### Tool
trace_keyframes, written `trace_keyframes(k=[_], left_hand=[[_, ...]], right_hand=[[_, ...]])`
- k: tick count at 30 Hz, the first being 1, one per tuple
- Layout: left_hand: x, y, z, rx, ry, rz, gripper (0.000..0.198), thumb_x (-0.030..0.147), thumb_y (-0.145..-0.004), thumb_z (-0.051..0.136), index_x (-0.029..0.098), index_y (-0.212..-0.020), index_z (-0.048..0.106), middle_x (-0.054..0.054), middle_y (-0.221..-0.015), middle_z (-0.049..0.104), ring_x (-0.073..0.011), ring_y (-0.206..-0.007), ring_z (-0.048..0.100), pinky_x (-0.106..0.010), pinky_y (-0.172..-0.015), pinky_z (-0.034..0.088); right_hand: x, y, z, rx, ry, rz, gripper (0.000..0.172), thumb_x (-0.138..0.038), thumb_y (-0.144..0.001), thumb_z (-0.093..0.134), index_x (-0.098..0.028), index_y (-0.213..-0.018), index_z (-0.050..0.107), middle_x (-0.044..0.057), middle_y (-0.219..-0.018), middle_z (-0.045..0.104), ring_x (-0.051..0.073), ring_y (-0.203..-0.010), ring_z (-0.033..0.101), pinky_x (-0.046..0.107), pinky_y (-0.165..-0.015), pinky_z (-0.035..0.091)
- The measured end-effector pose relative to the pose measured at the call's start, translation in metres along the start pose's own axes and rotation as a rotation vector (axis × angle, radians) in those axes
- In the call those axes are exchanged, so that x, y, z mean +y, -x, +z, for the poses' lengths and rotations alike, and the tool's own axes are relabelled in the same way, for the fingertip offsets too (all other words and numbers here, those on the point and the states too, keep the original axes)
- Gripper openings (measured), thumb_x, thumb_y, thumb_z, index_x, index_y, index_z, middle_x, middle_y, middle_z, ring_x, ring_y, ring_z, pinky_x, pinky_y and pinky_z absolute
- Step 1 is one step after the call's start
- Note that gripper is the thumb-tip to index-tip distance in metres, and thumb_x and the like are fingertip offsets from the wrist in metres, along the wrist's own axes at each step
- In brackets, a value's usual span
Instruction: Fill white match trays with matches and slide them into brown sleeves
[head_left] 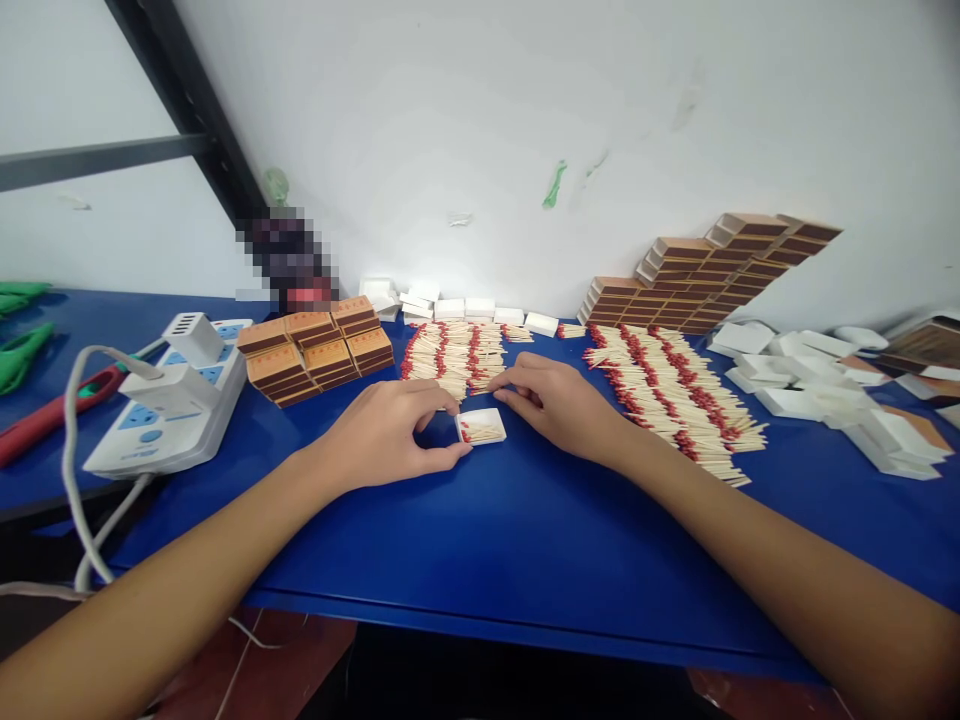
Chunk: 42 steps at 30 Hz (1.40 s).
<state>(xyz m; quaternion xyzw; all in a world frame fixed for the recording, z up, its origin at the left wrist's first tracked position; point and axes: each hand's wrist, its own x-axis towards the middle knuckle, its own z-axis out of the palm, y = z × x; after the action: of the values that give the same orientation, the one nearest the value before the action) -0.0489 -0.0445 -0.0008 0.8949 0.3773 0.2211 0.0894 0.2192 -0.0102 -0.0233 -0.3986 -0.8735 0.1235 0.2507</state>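
Note:
My left hand [397, 432] grips the left end of a small white matchbox tray [489, 416] between thumb and fingers. Several red-headed matches [484, 434] lie inside the tray, which rests on the blue table. Just behind it, my right hand [551, 398] has its fingers bent together at the edge of a smaller match pile [450, 355]. Whether a match is between those fingertips I cannot make out. To the right of my right hand spreads a larger pile of matches [667, 385] in rows.
Stacked brown matchboxes stand at left [315, 350] and back right [697, 275]. White trays line the wall [450, 308], and more lie in a heap [817, 375] at far right. A power strip [169, 410] with cables and a red-handled tool [60, 412] occupy the left side.

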Motion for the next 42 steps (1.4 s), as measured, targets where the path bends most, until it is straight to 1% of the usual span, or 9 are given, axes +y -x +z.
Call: trace_keyframes(k=[11, 16, 20, 23, 25, 30, 32, 37, 42], left_hand=[[0.002, -0.001, -0.002, -0.009, -0.01, -0.003, 0.026, 0.044, -0.088, 0.077, 0.021, -0.097, 0.074, 0.003, -0.071, 0.06, -0.0125, -0.062, 0.053, -0.027, -0.059, 0.037], [0.0, 0.0, 0.001, -0.002, -0.018, -0.002, 0.026, 0.044, -0.088, 0.077, 0.021, -0.099, 0.074, 0.004, -0.071, 0.06, -0.0125, -0.063, 0.054, -0.027, -0.06, 0.037], [-0.001, 0.0, 0.0, 0.0, -0.011, 0.0, 0.026, 0.044, -0.088, 0.078, 0.02, -0.098, 0.074, 0.004, -0.071, 0.059, -0.0124, -0.062, 0.054, -0.027, -0.06, 0.036], [0.0, 0.0, 0.0, -0.004, -0.001, -0.006, 0.025, 0.043, -0.088, 0.078, 0.02, -0.098, 0.075, 0.004, -0.07, 0.059, -0.0124, -0.062, 0.054, -0.027, -0.06, 0.036], [0.0, 0.0, 0.0, -0.006, 0.001, -0.005, 0.025, 0.043, -0.088, 0.077, 0.021, -0.098, 0.075, 0.004, -0.069, 0.059, -0.0125, -0.062, 0.054, -0.027, -0.06, 0.036], [0.0, 0.0, 0.0, -0.008, -0.007, -0.011, 0.025, 0.044, -0.088, 0.077, 0.021, -0.099, 0.075, 0.004, -0.07, 0.059, -0.0124, -0.062, 0.055, -0.027, -0.06, 0.037], [0.0, 0.0, 0.0, -0.007, -0.01, -0.013, 0.025, 0.044, -0.088, 0.077, 0.021, -0.098, 0.075, 0.003, -0.07, 0.06, -0.0125, -0.062, 0.054, -0.027, -0.06, 0.037], [0.001, -0.001, -0.001, -0.006, -0.012, -0.009, 0.025, 0.044, -0.088, 0.076, 0.021, -0.096, 0.074, 0.003, -0.07, 0.06, -0.0128, -0.062, 0.054, -0.027, -0.06, 0.036], [0.001, 0.0, -0.001, -0.011, -0.004, -0.016, 0.024, 0.044, -0.088, 0.076, 0.021, -0.096, 0.074, 0.004, -0.07, 0.059, -0.0126, -0.062, 0.054, -0.027, -0.059, 0.036]], right_hand=[[0.002, 0.0, 0.002, -0.037, 0.044, 0.047, 0.006, -0.021, -0.103, 0.06, -0.02, -0.1, 0.065, 0.004, -0.094, 0.062, 0.019, -0.082, 0.057, 0.03, -0.072, 0.041], [-0.019, 0.006, -0.008, 0.009, -0.031, 0.004, 0.009, -0.023, -0.105, 0.057, -0.021, -0.098, 0.062, 0.004, -0.094, 0.062, 0.018, -0.08, 0.056, 0.03, -0.07, 0.04], [-0.035, 0.009, -0.01, -0.05, -0.059, -0.014, 0.008, -0.02, -0.103, 0.06, -0.02, -0.097, 0.065, 0.003, -0.091, 0.061, 0.017, -0.078, 0.055, 0.029, -0.069, 0.039], [-0.028, 0.006, -0.007, 0.004, -0.07, 0.013, 0.01, -0.021, -0.102, 0.06, -0.02, -0.096, 0.068, 0.001, -0.084, 0.059, 0.016, -0.074, 0.053, 0.029, -0.068, 0.039], [-0.017, 0.003, -0.005, 0.037, -0.041, 0.03, 0.013, -0.02, -0.102, 0.059, -0.019, -0.101, 0.072, 0.002, -0.082, 0.058, 0.017, -0.073, 0.053, 0.03, -0.069, 0.039], [0.001, 0.001, 0.001, -0.004, 0.023, 0.033, 0.022, -0.017, -0.102, 0.058, -0.02, -0.115, 0.076, 0.003, -0.088, 0.059, 0.018, -0.075, 0.054, 0.031, -0.07, 0.039], [0.001, 0.0, 0.003, -0.001, 0.021, 0.035, 0.02, -0.018, -0.102, 0.059, -0.02, -0.113, 0.076, 0.003, -0.088, 0.059, 0.018, -0.076, 0.055, 0.031, -0.07, 0.039], [-0.001, -0.003, 0.005, -0.015, 0.017, 0.072, 0.009, -0.018, -0.101, 0.062, -0.019, -0.096, 0.069, 0.002, -0.087, 0.059, 0.017, -0.076, 0.054, 0.03, -0.069, 0.038], [0.001, -0.001, 0.002, -0.059, 0.078, 0.092, 0.007, -0.021, -0.103, 0.061, -0.02, -0.098, 0.064, 0.004, -0.094, 0.061, 0.019, -0.079, 0.056, 0.031, -0.07, 0.039]])
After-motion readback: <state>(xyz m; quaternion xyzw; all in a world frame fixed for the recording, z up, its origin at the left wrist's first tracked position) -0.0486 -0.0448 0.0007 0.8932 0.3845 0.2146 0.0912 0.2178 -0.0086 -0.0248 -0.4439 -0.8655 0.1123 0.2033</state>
